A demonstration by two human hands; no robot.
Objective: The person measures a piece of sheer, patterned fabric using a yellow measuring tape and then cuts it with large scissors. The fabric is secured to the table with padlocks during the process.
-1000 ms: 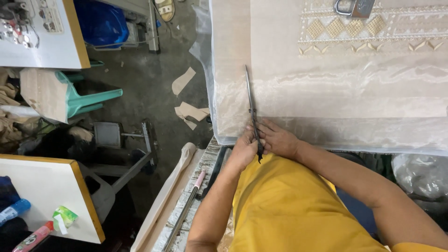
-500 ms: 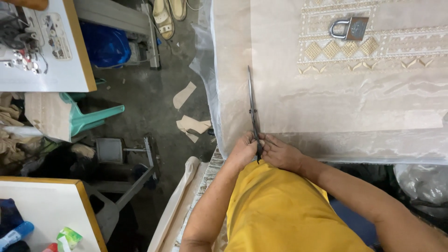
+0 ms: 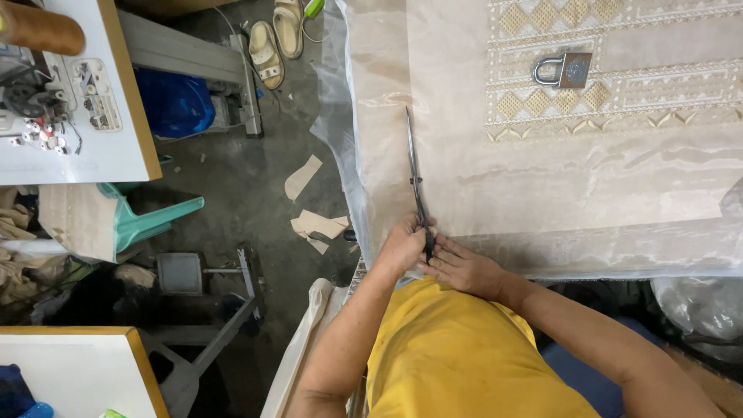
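Scissors lie with long blades flat on the sheer beige cloth, well apart from the padlock resting on the embroidered part. The left hand is grasping the scissor handles with curled fingers. The right hand presses open, flat fingers on the cloth, just beside the handles.

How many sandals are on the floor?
2. One sandal lies on the floor beside the sewing-table leg; the other sandal lies just right of it, its top cut off by the frame edge. More may be hidden.
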